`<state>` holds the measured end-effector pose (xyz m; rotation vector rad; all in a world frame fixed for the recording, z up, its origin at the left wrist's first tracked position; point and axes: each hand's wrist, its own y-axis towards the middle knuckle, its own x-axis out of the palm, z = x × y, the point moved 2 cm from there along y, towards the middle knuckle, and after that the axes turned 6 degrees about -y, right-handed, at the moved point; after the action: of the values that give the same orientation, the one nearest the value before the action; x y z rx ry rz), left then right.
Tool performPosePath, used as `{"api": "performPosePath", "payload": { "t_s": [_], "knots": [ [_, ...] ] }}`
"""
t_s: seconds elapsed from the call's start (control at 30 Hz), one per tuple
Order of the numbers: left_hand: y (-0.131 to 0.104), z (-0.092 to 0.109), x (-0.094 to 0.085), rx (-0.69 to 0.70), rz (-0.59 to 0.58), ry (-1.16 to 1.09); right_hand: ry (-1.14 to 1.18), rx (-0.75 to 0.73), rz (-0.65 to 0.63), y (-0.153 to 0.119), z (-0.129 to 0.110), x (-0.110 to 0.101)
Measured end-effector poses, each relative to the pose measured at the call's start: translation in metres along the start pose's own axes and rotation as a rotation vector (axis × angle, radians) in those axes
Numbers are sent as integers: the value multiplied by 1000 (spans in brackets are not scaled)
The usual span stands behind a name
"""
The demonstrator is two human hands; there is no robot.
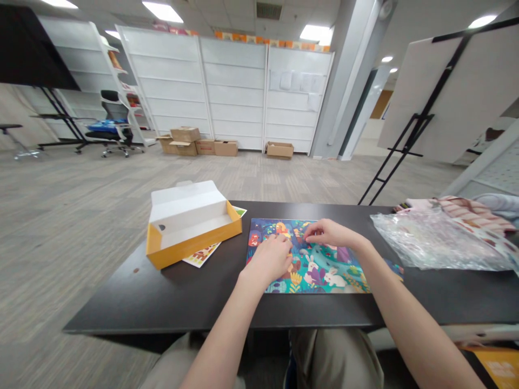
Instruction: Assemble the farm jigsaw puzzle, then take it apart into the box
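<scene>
A colourful jigsaw-like picture (pixel 320 270) with white rabbits and plants lies flat on the black table (pixel 194 308). My left hand (pixel 271 256) rests palm down on its left part, with the fingers stretched forward over the surface. Over the upper middle, my right hand (pixel 329 233) is bent down, thumb and fingertips brought close together at the picture. Whatever those fingertips hold, if anything, is too small to make out. Both hands and the right forearm cover parts of the picture.
Left of the picture stands an open yellow box (pixel 194 243) with a white inside, on top of a printed sheet (pixel 201 256). Clear plastic wrapping (pixel 433 243) lies at the right, beside folded striped cloth (pixel 470 210). Behind the table rises an easel-like stand (pixel 405 143).
</scene>
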<state>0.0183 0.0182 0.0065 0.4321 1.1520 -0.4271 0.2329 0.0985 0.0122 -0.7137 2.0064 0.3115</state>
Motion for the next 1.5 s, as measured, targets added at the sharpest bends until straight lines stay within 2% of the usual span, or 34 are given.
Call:
{"api": "performPosePath", "payload": {
  "t_s": [0.07,0.1,0.17,0.23,0.3,0.37,0.43,0.53,0.7,0.83,0.9,1.0,1.07,1.13,1.23,1.33,1.4,1.5],
  "knots": [
    [2,2,3,42,5,-9,31,-16,-51,-1,0,2],
    [2,3,5,62,4,-11,34,-8,-14,-4,1,-1],
    [3,3,8,86,-3,-12,15,47,138,-16,11,-14],
    [4,2,11,96,-17,-9,-35,138,280,-40,28,-33],
    [4,-1,14,102,-24,-8,-137,262,312,-73,49,-51],
    [5,-3,16,117,-26,-10,-270,427,242,-110,68,-63],
    [6,-4,16,131,-24,-17,-379,563,143,-143,81,-65],
    [7,-4,13,139,-21,-38,-445,628,15,-172,84,-54],
    [1,-9,2,107,-9,-92,-555,672,-9,-174,81,-33],
    [-12,-29,-13,-27,54,-64,-581,731,-71,-170,86,-39],
    [-19,-41,-21,-117,93,-14,-575,710,-86,-165,85,-49],
    [-28,-53,-27,-199,114,22,-511,575,-19,-144,67,-67],
    [-29,-56,-27,-216,112,28,-389,439,49,-116,45,-74],
    [-29,-57,-25,-217,104,36,-223,306,106,-79,18,-71],
    [-25,-54,-21,-200,86,49,-76,195,169,-19,-13,-47],
    [-22,-51,-18,-190,69,66,49,41,228,28,-24,-11],
    [-20,-49,-18,-189,62,75,134,-35,199,46,-21,12],
    [-17,-47,-18,-195,51,97,186,-87,154,54,-11,32]
  ]
}}
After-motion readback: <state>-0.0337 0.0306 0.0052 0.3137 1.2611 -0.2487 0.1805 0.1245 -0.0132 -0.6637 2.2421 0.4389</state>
